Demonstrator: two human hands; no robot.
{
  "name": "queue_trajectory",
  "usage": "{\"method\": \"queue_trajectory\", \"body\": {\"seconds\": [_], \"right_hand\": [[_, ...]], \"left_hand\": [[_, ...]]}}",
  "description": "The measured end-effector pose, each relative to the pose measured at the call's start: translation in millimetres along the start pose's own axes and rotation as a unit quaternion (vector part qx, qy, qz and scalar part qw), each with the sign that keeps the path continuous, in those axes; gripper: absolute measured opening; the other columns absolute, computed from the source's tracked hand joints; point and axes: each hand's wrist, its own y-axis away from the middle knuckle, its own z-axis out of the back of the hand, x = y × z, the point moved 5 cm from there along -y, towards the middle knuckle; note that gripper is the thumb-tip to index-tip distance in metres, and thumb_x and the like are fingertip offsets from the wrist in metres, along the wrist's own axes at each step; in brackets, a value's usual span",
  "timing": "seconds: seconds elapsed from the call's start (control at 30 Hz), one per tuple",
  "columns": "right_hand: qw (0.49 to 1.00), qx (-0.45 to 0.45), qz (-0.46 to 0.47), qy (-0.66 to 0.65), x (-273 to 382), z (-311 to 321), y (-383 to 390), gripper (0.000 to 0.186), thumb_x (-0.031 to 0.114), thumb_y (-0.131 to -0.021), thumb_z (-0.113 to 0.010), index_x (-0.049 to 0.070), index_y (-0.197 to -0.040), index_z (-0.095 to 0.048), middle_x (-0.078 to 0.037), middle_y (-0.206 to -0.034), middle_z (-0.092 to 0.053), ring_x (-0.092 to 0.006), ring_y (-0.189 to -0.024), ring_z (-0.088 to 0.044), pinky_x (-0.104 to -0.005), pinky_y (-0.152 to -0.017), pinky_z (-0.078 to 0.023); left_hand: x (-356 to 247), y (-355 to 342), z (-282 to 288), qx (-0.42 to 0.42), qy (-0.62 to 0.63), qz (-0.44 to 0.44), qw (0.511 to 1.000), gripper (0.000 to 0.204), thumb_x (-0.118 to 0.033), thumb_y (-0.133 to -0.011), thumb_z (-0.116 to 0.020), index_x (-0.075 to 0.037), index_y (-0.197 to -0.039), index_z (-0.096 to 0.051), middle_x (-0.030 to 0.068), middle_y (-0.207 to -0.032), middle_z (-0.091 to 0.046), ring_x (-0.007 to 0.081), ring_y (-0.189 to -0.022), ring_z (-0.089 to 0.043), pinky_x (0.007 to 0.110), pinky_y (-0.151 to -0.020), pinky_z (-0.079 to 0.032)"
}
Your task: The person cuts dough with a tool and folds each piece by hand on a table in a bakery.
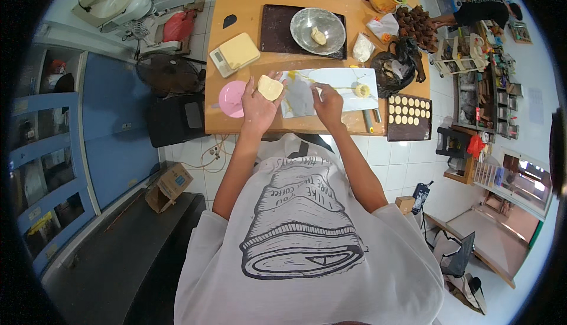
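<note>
Left of the white board (331, 76), the flattened dough (270, 87) rests on the left hand (258, 108), grip spread wide, no clear long axis. The right hand (329, 108), farther off above the board, pinches narrowly; whether on something, I cannot tell.

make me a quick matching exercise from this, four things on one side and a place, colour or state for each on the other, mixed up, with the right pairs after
Column 1
1. flat dough piece
2. metal bowl
3. small dough rounds
4. round dish at the left edge of the table

Column 2
a. set out in rows on a dark tray
b. pink
c. on the left hand
d. holding a lump of dough

Right pairs: 1-c, 2-d, 3-a, 4-b
</note>
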Motion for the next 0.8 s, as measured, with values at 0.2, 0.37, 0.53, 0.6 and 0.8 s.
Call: {"method": "queue_trajectory", "body": {"seconds": [0.2,0.37,0.53,0.6,0.8], "right_hand": [[0.979,0.134,0.053,0.142,-17.2,-38.5,16.5,0.018,0.020,-0.092,-0.064,0.009,-0.105,-0.070,-0.010,-0.098,-0.072,-0.0309,-0.081,-0.067,-0.0449,-0.072,-0.049],[0.972,0.165,0.035,0.161,-27.3,-38.1,15.3,0.033,0.023,-0.088,-0.069,0.010,-0.118,-0.065,-0.010,-0.104,-0.067,-0.0320,-0.086,-0.066,-0.0469,-0.076,-0.047],[0.980,0.153,0.008,0.126,-13.9,-10.8,10.2,0.036,0.018,-0.086,-0.071,0.008,-0.121,-0.066,-0.009,-0.105,-0.064,-0.0290,-0.090,-0.064,-0.0437,-0.078,-0.045],[0.985,0.140,-0.010,0.101,-3.3,0.7,7.3,0.039,0.018,-0.087,-0.071,0.008,-0.124,-0.065,-0.009,-0.105,-0.063,-0.0271,-0.089,-0.064,-0.0432,-0.078,-0.044],[0.992,0.054,0.100,0.052,70.5,36.5,11.4,0.050,0.031,-0.092,-0.068,0.011,-0.136,-0.059,-0.016,-0.148,-0.045,-0.0367,-0.131,-0.044,-0.0570,-0.103,-0.035]], "left_hand": [[-2.0,18.5,3.9,-0.011,0.005,-0.025,1.000,0.071,-0.047,-0.102,-0.047,0.001,-0.153,-0.032,0.0212,-0.158,-0.036,0.0371,-0.146,-0.037,0.047,-0.121,-0.031],[0.2,19.5,-1.5,0.013,-0.014,-0.026,0.999,0.075,-0.052,-0.103,-0.045,0.000,-0.154,-0.030,0.0198,-0.158,-0.037,0.0345,-0.142,-0.043,0.045,-0.118,-0.035],[5.3,17.2,-14.2,0.037,-0.031,0.006,0.999,0.074,-0.049,-0.102,-0.046,0.002,-0.154,-0.031,0.0222,-0.159,-0.036,0.0356,-0.146,-0.037,0.044,-0.119,-0.033],[8.3,13.0,-16.8,0.043,-0.031,0.019,0.998,0.073,-0.049,-0.103,-0.046,0.002,-0.153,-0.031,0.0223,-0.158,-0.037,0.0348,-0.145,-0.038,0.043,-0.118,-0.034],[34.2,3.9,-38.7,0.059,-0.090,0.077,0.991,0.072,-0.054,-0.104,-0.041,-0.001,-0.152,-0.037,0.0187,-0.151,-0.048,0.0266,-0.140,-0.045,0.037,-0.116,-0.033]]}}
